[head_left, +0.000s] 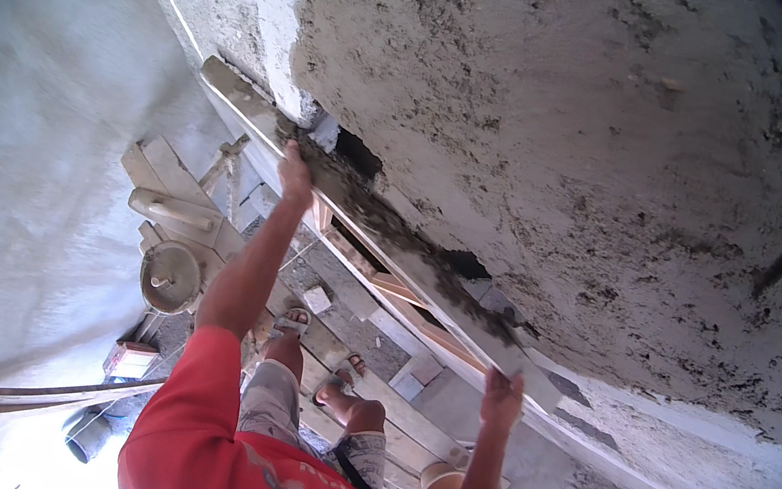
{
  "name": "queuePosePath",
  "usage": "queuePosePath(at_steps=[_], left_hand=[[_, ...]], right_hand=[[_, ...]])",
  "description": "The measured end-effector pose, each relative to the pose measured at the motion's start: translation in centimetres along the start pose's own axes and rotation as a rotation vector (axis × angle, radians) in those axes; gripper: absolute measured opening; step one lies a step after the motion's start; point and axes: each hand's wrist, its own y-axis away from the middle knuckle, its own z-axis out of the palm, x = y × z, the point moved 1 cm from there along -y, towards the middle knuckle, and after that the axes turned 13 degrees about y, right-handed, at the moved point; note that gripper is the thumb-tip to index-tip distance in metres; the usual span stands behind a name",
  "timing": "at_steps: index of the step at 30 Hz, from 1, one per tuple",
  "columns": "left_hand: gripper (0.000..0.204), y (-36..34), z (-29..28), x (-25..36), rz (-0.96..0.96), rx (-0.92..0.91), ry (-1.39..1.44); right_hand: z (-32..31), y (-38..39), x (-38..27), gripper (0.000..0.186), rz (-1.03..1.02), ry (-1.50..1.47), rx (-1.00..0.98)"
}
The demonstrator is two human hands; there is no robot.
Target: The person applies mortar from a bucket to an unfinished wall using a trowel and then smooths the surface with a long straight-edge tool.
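Observation:
A long, flat plasterer's straightedge (236,98) slants across the rough plastered wall (571,120). Wet grey mortar (394,225) lies along much of its upper side. My left hand (296,178) grips it toward its upper left end, arm stretched out. Near the lower right end, my right hand (502,400) is closed around its edge. Between straightedge and wall, dark gaps (360,154) show in the plaster. Under the straightedge sits a light wooden frame (397,289), partly hidden by it.
I stand on wooden planks (321,343) above a rubble-strewn floor. To the left are a round mortar pan (171,277) and a plastering float (176,210) on boards. A bucket (441,485) stands by my right arm. Long planks (54,399) lean at lower left.

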Motion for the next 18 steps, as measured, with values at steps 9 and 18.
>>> queuePosePath(at_steps=[9, 18], left_hand=[[0.061, 1.4, 2.3, 3.0, -0.165, 0.054, -0.040], [0.069, 6.8, 4.9, 4.8, 0.010, -0.013, -0.041]], right_hand=[[0.9, 1.7, -2.2, 0.032, -0.069, 0.002, 0.031], [1.9, 7.6, -11.2, 0.033, -0.163, 0.082, 0.152]])
